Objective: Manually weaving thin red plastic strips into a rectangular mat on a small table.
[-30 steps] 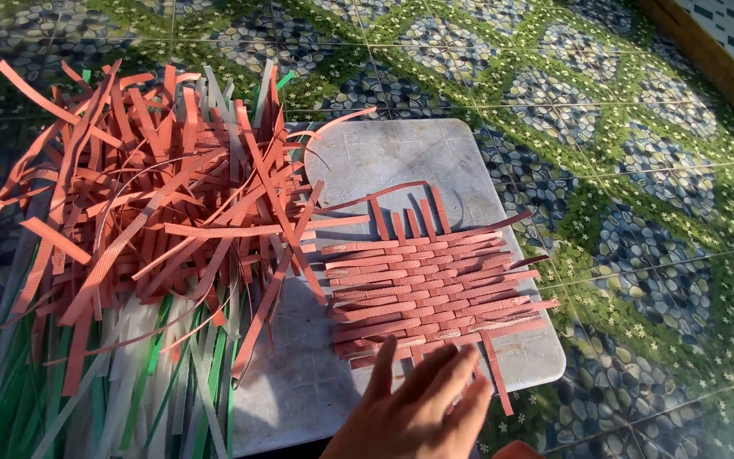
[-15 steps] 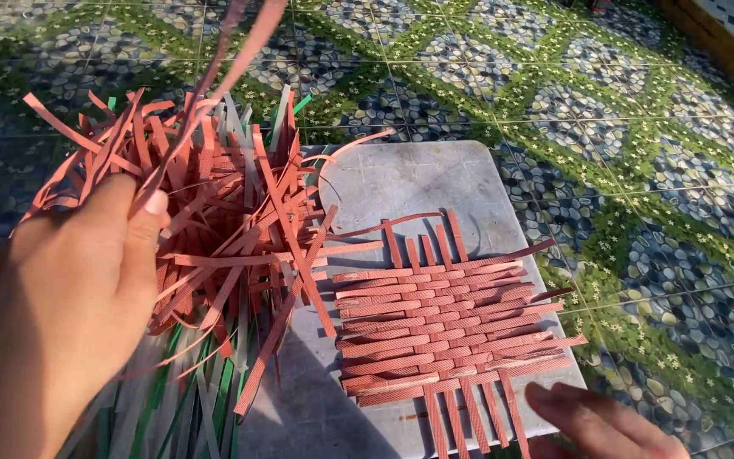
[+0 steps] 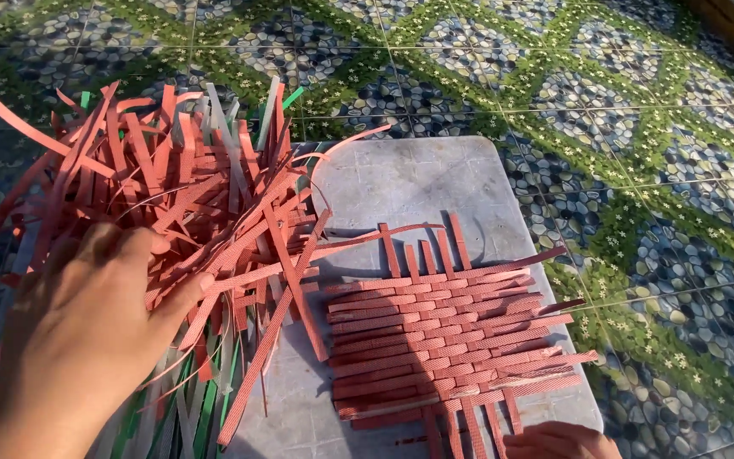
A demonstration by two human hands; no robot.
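The left hand point(image 3: 87, 340) lies with fingers spread wide on the pile of strips point(image 3: 180, 212), gripping none that I can see. The pile covers the left edge of the board point(image 3: 409, 178) and spills onto the tiled floor point(image 3: 622, 110). The right hand point(image 3: 558, 442) shows only partly at the near edge, touching the mat point(image 3: 448, 340); its grip I cannot tell. The strips look light, thin and springy, so probably best pinched near one end.

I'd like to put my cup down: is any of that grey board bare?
The grey board is bare at its far end, beyond the woven mat. Loose red strips crowd its left side, where the left hand rests.
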